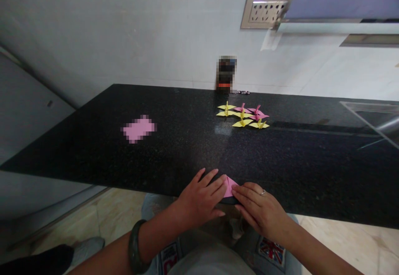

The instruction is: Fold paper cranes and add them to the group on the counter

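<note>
A small piece of folded pink origami paper (230, 186) lies at the front edge of the black countertop, with crease lines showing. My left hand (204, 196) rests on its left side, fingers spread and fingertips touching the paper. From the right, my right hand (260, 204) has its fingers together, pinching or pressing the paper's right corner; the thumb is low by the counter edge. The fingers hide both ends of the paper. Farther back, several yellow folded cranes (242, 122) stand in a cluster with pink cranes (257, 110).
The black countertop (174, 142) runs along a tiled wall. A blurred pink patch (139, 128) lies to the left. Against the wall stands a pixelated dark object (226, 74), below a socket panel (264, 12). A transparent-edged sheet or panel (370, 119) is at the right. Another person's shoe (87, 250) shows lower left.
</note>
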